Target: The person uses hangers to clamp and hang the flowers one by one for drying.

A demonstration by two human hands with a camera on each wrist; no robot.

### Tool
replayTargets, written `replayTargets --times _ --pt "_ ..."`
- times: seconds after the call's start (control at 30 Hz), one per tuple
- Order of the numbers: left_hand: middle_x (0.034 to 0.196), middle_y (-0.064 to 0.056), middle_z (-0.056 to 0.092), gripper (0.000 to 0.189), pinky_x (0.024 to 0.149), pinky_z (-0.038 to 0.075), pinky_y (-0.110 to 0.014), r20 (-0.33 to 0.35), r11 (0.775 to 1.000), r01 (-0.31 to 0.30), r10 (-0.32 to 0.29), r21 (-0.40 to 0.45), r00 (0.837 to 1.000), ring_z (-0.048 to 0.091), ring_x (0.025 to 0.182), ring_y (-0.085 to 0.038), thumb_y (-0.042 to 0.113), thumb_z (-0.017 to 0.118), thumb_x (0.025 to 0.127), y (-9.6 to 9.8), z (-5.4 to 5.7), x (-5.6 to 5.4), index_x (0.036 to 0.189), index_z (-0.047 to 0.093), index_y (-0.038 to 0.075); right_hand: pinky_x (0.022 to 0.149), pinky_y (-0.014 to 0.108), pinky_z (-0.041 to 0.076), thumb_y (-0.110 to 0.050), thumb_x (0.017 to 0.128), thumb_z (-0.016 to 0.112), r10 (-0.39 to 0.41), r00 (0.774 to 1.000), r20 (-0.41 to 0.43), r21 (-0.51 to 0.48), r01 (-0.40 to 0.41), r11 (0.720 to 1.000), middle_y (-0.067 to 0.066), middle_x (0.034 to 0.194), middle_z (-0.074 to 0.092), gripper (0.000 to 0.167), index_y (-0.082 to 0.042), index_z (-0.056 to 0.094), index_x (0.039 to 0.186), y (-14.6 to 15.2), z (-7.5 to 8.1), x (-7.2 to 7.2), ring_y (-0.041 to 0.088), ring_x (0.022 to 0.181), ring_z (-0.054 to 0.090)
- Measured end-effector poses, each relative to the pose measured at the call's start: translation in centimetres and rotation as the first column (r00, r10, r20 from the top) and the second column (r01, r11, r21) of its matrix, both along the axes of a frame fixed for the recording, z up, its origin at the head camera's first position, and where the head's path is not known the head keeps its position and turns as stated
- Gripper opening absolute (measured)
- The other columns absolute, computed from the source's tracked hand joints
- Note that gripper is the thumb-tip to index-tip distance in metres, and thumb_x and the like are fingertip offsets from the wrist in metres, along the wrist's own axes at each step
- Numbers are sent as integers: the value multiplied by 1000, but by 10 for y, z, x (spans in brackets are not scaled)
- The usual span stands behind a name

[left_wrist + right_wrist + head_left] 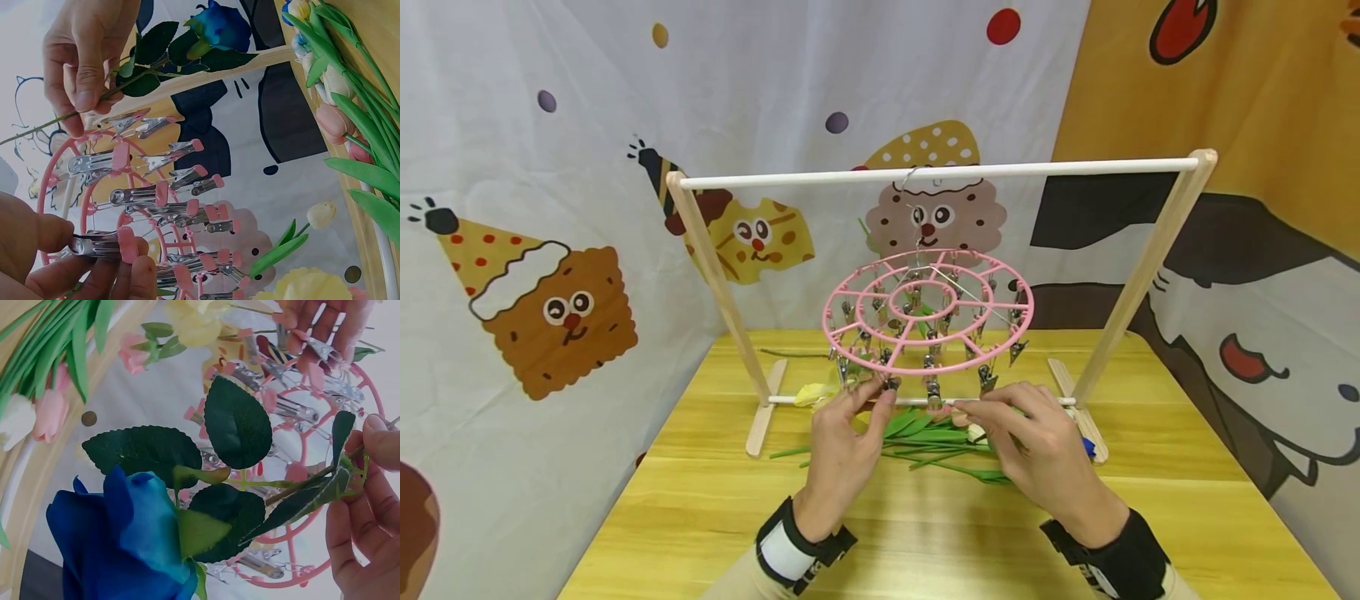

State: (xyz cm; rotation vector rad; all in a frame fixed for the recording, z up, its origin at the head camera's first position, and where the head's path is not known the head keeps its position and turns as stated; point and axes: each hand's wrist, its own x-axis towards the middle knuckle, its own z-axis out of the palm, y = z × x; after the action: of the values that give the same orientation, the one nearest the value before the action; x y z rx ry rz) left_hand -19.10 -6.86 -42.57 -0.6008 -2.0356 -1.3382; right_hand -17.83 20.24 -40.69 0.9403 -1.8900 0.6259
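Observation:
A pink round clip hanger point(1030, 296) hangs by its hook, with several silver clips below its rings. My left hand point(842, 442) pinches one metal clip point(103, 245) with pink tips at the hanger's near edge. My right hand point(1045, 442) pinches the stem of a blue rose point(119, 537) between thumb and fingers, right of that clip. The rose's bloom points away from the hanger, and its dark green leaves point(237, 422) overlap the clips in the right wrist view. In the head view my right hand hides most of the rose.
The hanger's stand has a white top rod point(820, 177) and wooden legs point(1150, 267). Artificial tulips point(932, 437) lie under the hanger on the wooden table point(925, 533). Beyond the clips show a yellow flower point(306, 284), a white bud point(322, 214) and a pink flower point(134, 356). A printed curtain point(760, 92) hangs behind.

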Motion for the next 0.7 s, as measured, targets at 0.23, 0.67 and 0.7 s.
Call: replayTargets --times 0.23,0.67,0.7 --pt "121 -14 87 22 94 74 -34 55 998 51 -53 37 997 86 108 -28 13 77 114 0 3 -2 134 83 3 83 22 59 -30 123 64 60 996 64 -55 -56 997 1 107 81 29 -17 89 126 -4 4 1 17 92 76" --pt "124 -15 86 25 96 73 -31 191 990 112 -126 83 973 87 106 -27 11 78 113 -1 5 -3 135 79 0 84 12 64 18 87 92 154 941 301 -198 -96 975 5 111 88 44 -12 85 118 -13 -2 3 13 93 82" --pt "124 -15 86 25 96 73 -31 199 990 115 -130 85 971 87 105 -27 11 78 113 -1 5 -3 135 79 0 84 13 64 18 87 92 154 937 313 -209 -90 974 5 111 88 44 -13 85 117 -14 -3 3 13 92 83"
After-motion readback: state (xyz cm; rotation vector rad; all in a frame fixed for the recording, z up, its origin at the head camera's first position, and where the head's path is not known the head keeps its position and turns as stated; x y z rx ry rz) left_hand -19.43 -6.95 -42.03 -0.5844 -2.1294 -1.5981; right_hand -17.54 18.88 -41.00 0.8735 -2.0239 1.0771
